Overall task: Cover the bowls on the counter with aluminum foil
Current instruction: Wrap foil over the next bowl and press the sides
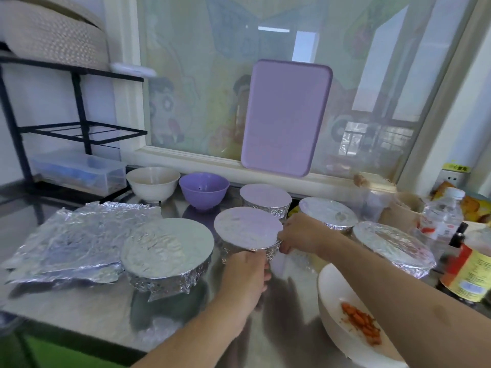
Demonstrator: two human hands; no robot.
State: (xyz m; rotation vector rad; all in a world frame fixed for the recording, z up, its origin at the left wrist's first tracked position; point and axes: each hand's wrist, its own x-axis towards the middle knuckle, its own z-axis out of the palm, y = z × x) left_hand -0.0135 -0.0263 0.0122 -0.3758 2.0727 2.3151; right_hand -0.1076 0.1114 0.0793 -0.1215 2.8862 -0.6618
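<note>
A foil-covered bowl (248,229) stands mid-counter. My left hand (245,272) grips its near side, fingers curled under the foil edge. My right hand (300,233) pinches the foil at its right rim. Several other bowls wear foil: a wide one (167,248) to the left, one behind (265,197), and two on the right (328,212) (393,243). An uncovered white bowl (152,180) and an uncovered purple bowl (204,187) stand at the back. Crumpled foil sheets (71,237) lie flat at the left.
A white bowl with orange food bits (353,322) sits near the front right. Bottles (441,219) and a sauce bottle (467,272) crowd the right edge. A purple tray (287,118) leans on the window. A clear plastic box (79,171) sits under a black rack (79,128).
</note>
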